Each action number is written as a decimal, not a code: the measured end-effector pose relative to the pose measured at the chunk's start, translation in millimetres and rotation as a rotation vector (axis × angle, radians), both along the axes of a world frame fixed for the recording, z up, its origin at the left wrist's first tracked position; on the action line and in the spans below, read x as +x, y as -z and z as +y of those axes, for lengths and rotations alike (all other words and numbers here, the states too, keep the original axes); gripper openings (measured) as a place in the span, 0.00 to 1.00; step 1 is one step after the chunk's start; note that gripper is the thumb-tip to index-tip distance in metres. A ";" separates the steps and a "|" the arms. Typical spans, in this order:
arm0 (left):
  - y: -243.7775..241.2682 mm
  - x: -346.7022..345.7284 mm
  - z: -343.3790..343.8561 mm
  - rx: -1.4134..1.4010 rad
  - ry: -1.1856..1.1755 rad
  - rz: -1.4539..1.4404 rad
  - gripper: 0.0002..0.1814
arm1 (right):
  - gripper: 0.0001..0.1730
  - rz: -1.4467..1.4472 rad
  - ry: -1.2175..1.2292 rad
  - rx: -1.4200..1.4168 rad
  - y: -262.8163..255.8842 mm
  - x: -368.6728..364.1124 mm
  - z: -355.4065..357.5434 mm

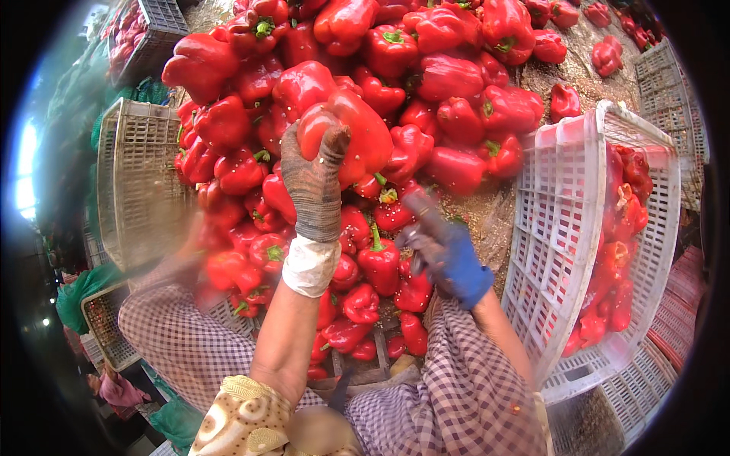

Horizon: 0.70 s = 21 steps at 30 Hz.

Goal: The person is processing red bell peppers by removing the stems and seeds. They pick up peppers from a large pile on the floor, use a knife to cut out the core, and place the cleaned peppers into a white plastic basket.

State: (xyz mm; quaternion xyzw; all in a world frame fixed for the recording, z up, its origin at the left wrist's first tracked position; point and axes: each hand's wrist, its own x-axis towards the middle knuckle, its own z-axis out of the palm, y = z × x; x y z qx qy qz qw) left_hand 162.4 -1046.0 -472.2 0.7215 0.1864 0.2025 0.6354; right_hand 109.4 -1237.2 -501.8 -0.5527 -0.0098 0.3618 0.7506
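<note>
My left hand point(312, 191), in a dirty striped work glove with a white cuff, grips a large red bell pepper point(365, 137) above the pile. To its right is my right hand point(442, 251), in a blue-cuffed dark glove. It is blurred by motion, so whether it holds anything cannot be made out. Below and between the hands lies a red bell pepper with a long green stem point(379, 262). The heap of whole red bell peppers point(450, 77) spreads before me and down between my knees.
On the right, a white plastic crate point(556, 228) stands tilted, holding red peppers, some cut open at the top. A pale crate point(140, 182) borders the heap on the left. Pale seeds dot the brown sheet point(570, 74). A person in pink point(122, 390) is at lower left.
</note>
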 end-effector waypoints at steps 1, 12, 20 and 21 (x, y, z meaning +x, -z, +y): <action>0.5 -2.6 -0.9 0.012 0.044 0.026 0.38 | 0.39 -0.050 0.217 0.133 3.4 1.6 3.0; -17.4 -50.5 -21.7 -0.041 0.370 0.215 0.29 | 0.47 0.020 0.036 0.038 -25.9 29.8 -3.1; 6.1 -59.0 9.6 -0.629 0.452 0.301 0.36 | 0.30 0.181 0.121 0.374 26.3 -0.3 -31.5; 6.4 -53.8 11.3 -0.612 0.491 0.302 0.37 | 0.28 -0.014 0.124 0.165 23.7 -4.0 -29.8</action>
